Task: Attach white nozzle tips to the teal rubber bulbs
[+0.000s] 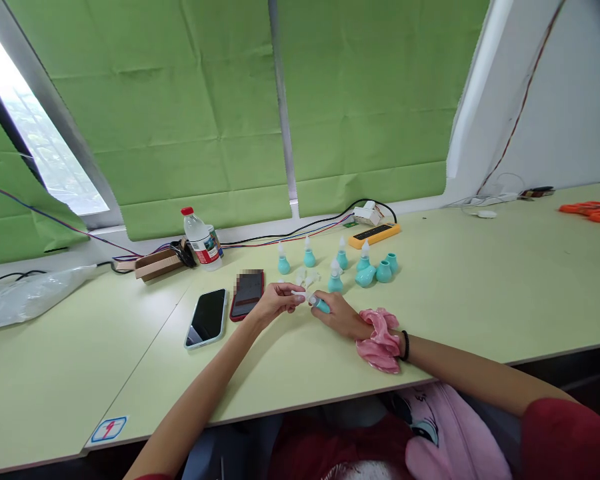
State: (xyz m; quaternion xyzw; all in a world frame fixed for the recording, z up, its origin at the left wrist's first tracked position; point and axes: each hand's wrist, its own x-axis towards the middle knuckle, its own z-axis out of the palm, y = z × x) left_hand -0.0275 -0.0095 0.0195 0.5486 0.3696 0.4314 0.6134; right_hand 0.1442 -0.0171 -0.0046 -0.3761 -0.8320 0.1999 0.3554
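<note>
My left hand (pixel 279 301) pinches a small translucent nozzle tip (pixel 300 293) between thumb and fingers. Wrapped in my right hand (pixel 341 316) is a teal rubber bulb (pixel 321 305), lying on its side with its neck toward the nozzle tip. The two parts meet or nearly meet; I cannot tell whether they are joined. Just beyond my hands lie loose translucent tips (pixel 312 278). Several teal bulbs with tips fitted, like nasal aspirators (pixel 309 257), stand behind them. To the right are bare teal bulbs (pixel 384 271), and one bulb (pixel 365 276) lies tipped over.
Two phones, one pale-cased (pixel 207 319) and one red-cased (pixel 247 295), lie left of my hands. A water bottle (pixel 200 239), a cardboard box (pixel 163 264) and a yellow power strip (pixel 375 235) line the back with cables. Orange-handled scissors (pixel 593 212) lie far right.
</note>
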